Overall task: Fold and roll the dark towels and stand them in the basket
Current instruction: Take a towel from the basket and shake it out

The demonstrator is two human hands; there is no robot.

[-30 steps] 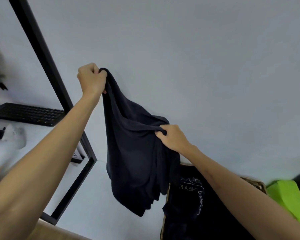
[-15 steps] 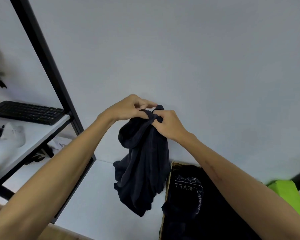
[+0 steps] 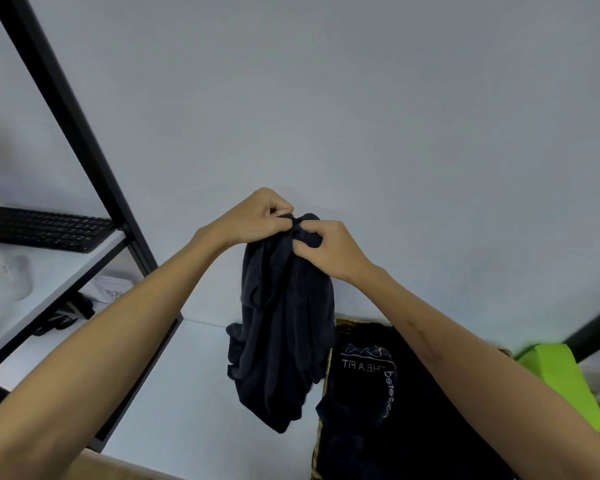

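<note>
Both hands up centre, left hand (image 3: 257,220) & right hand (image 3: 326,247) pinching dark towel (image 3: 284,334) top edge together, rest hanging toward 6 o'clock beside basket (image 3: 329,375) at 5, so match corners first.

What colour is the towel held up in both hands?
Very dark navy, nearly black, plain with no pattern; the towel shows in the head view.

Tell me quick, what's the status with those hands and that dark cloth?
Left hand and right hand both pinching the dark towel at its top, held up in the air. Towel hangs bunched, not rolled. Basket below right, dark fabric in it. Nothing blocking.
</note>
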